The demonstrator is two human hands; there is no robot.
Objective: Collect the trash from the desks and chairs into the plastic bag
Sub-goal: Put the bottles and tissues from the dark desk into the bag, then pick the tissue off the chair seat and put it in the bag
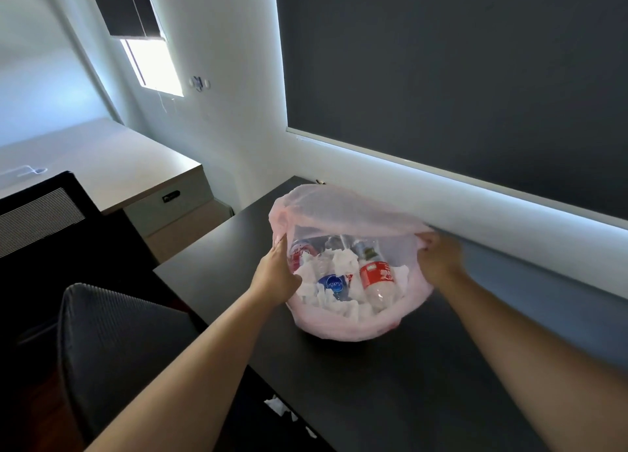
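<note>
A translucent pink plastic bag [339,210] stands on the black desk [390,376] near the wall, its mouth held wide. My left hand [277,276] grips the bag's left rim and my right hand [438,257] grips its right rim. Inside lie a clear bottle with a red label [375,274], a bottle with a blue label [334,285], another red-labelled bottle [300,251] and several crumpled white tissues [343,261]. More crumpled white paper [277,405] lies below the desk's near edge, beside my left forearm.
A dark office chair [112,342] stands left of the desk, close to my left arm. Another black chair back [40,213] is farther left. A light wooden desk with a drawer [112,166] sits behind. A dark blind [458,70] covers the window above the desk.
</note>
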